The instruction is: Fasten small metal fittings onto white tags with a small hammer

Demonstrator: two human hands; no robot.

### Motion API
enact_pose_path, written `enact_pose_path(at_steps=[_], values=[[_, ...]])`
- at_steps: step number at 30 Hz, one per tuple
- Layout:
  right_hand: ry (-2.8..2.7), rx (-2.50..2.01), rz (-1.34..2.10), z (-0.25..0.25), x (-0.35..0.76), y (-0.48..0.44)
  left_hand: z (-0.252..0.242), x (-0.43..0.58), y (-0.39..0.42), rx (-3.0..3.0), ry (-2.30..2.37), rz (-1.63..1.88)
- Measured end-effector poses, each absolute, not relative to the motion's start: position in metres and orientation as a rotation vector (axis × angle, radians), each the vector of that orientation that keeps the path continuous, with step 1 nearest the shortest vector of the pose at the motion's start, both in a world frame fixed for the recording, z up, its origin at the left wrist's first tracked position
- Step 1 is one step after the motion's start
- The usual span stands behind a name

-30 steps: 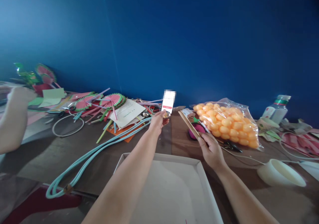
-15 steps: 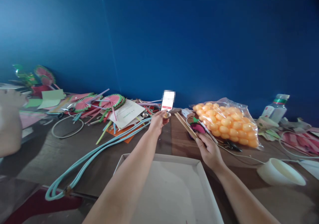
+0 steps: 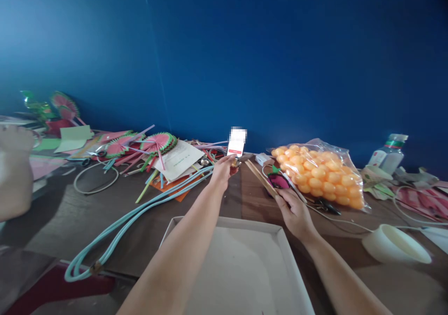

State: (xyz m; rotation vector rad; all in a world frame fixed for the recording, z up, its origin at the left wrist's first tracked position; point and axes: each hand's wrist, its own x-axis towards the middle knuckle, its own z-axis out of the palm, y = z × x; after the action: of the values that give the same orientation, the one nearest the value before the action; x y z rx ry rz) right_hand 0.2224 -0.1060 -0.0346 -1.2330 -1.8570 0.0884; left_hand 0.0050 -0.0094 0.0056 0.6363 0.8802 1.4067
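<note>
My left hand (image 3: 222,171) is stretched forward, fingers closed around a small shiny metallic thing (image 3: 235,164) that I cannot make out fully. Just beyond its fingertips a phone (image 3: 236,144) with a lit screen leans against the blue wall. My right hand (image 3: 294,212) grips the near end of a pair of thin wooden sticks (image 3: 261,177), which point away to the upper left. Beside its fingers lies a dark pouch with magenta inside (image 3: 279,181). A shallow white box (image 3: 241,268) sits below both forearms.
A clear bag of orange balls (image 3: 318,172) lies on the right, near a white roll (image 3: 395,244) and a bottle (image 3: 388,154). Light blue tubing (image 3: 133,217), paper fans (image 3: 159,143) and papers (image 3: 178,158) cover the left. Another person's arm (image 3: 16,172) enters at far left.
The shiny thing in my left hand has turned slightly and shows less. The right hand and sticks stay the same; the view has shifted a little.
</note>
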Motion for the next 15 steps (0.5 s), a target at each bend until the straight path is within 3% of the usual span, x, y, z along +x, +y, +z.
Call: enact_pose_path(at_steps=[15], values=[[-1.815, -1.221, 0.1, -0.0324, 0.2254, -0.1085, 0.0054, 0.0038, -0.0079, 0.611, 0.876, 1.401]])
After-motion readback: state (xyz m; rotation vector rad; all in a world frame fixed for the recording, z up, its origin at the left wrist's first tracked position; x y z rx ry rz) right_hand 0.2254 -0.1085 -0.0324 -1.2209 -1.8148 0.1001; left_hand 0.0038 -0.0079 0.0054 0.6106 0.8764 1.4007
